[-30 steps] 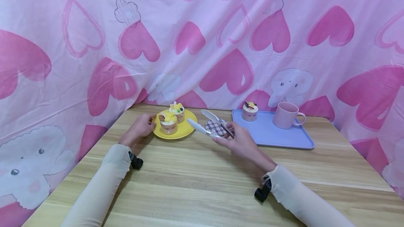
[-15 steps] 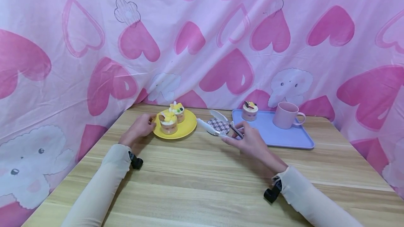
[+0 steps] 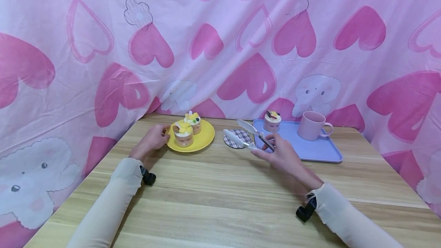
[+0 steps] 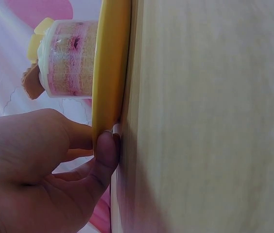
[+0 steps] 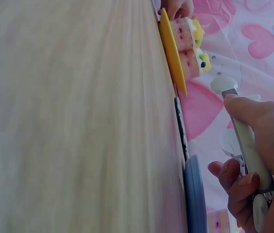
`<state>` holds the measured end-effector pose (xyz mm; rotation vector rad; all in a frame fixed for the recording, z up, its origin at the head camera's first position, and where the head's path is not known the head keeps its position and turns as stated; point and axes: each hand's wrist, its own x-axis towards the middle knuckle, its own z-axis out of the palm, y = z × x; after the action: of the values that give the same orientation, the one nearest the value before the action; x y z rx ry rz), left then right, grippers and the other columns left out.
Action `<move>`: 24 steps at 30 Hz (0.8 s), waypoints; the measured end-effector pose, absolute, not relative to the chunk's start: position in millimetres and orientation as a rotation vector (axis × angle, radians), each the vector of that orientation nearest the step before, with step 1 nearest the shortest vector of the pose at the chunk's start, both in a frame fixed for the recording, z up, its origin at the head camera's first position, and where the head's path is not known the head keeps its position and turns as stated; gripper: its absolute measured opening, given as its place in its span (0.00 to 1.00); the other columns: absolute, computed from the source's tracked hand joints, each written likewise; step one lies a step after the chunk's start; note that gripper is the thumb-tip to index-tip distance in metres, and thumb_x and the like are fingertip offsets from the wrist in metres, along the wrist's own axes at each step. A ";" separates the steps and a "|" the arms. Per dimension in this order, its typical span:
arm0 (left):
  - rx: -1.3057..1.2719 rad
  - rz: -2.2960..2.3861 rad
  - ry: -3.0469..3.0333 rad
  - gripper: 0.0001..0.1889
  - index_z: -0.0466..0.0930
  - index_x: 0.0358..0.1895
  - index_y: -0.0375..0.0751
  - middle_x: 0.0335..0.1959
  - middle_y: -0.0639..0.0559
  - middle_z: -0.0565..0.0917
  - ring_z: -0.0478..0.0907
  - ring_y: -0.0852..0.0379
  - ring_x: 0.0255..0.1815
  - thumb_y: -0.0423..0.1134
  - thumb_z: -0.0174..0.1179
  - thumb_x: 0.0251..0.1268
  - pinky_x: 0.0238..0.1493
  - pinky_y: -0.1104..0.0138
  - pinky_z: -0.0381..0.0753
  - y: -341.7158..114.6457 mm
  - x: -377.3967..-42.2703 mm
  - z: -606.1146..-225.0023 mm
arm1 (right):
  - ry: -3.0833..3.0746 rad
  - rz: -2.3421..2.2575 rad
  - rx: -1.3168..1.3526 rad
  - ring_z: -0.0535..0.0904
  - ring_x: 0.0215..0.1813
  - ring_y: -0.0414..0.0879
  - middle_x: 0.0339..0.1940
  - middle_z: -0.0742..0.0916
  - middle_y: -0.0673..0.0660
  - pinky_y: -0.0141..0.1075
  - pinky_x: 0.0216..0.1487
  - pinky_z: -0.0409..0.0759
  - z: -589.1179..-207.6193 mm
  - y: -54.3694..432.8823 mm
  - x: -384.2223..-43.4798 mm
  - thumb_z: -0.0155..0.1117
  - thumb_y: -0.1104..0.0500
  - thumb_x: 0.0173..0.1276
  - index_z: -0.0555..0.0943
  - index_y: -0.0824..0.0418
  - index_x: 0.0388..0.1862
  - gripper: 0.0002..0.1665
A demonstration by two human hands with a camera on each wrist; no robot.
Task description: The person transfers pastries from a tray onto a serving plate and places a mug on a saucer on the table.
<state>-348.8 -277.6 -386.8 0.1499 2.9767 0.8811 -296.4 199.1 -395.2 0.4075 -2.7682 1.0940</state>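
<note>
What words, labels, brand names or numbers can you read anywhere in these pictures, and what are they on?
None: no readable text in any view.
The round yellow plate, the layered dessert cups, the white plastic tongs, the pink ceramic mug, the lilac rectangular tray and the checked round coaster carry no lettering.
The pink cloth backdrop shows only hearts and cartoon animals.

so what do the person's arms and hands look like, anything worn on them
Both arms are covered to the wrist by long, close-fitting cream sleeves, the left sleeve and the right sleeve. A small black device sits under each wrist: one on the left, one on the right. The left hand and right hand are bare, with no gloves, and no rings show.
</note>
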 end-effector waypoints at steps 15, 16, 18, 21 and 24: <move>0.157 0.886 2.984 0.30 0.62 0.81 0.23 0.72 0.24 0.77 0.78 0.36 0.69 0.32 0.53 0.82 0.72 0.45 0.82 -277.5 -347.4 -386.5 | -2.783 1.028 0.327 0.81 0.32 0.46 0.45 0.90 0.57 0.36 0.31 0.82 -395.9 232.0 -299.0 0.77 0.26 0.61 0.76 0.62 0.67 0.52; 0.153 0.888 2.983 0.30 0.62 0.81 0.24 0.72 0.24 0.77 0.78 0.36 0.69 0.32 0.53 0.82 0.72 0.45 0.82 -277.6 -347.4 -386.3 | -2.783 1.023 0.319 0.82 0.32 0.46 0.45 0.90 0.57 0.36 0.31 0.82 -395.5 234.1 -299.5 0.77 0.26 0.61 0.76 0.62 0.67 0.52; 0.157 0.881 2.989 0.31 0.62 0.81 0.23 0.72 0.24 0.77 0.78 0.36 0.69 0.32 0.53 0.82 0.72 0.45 0.82 -277.8 -347.6 -386.2 | -2.781 1.017 0.314 0.81 0.33 0.47 0.46 0.90 0.58 0.36 0.31 0.81 -394.3 237.6 -300.3 0.77 0.26 0.62 0.75 0.62 0.67 0.52; 0.158 0.877 2.995 0.31 0.62 0.81 0.24 0.72 0.24 0.77 0.78 0.37 0.68 0.32 0.53 0.81 0.72 0.45 0.82 -277.7 -347.8 -386.2 | -2.776 1.002 0.302 0.79 0.34 0.48 0.46 0.89 0.58 0.36 0.31 0.79 -393.0 242.3 -302.2 0.76 0.26 0.63 0.74 0.62 0.67 0.51; 0.156 0.880 2.993 0.31 0.62 0.81 0.24 0.72 0.25 0.77 0.78 0.37 0.69 0.32 0.53 0.81 0.73 0.45 0.81 -277.6 -348.3 -386.4 | -2.764 0.989 0.297 0.78 0.33 0.49 0.45 0.90 0.58 0.35 0.29 0.76 -392.4 246.5 -303.8 0.75 0.26 0.64 0.74 0.61 0.66 0.50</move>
<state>-348.3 -277.6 -386.4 0.1558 2.9926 0.8796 -303.8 246.5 -392.4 0.2968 -2.7641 0.9889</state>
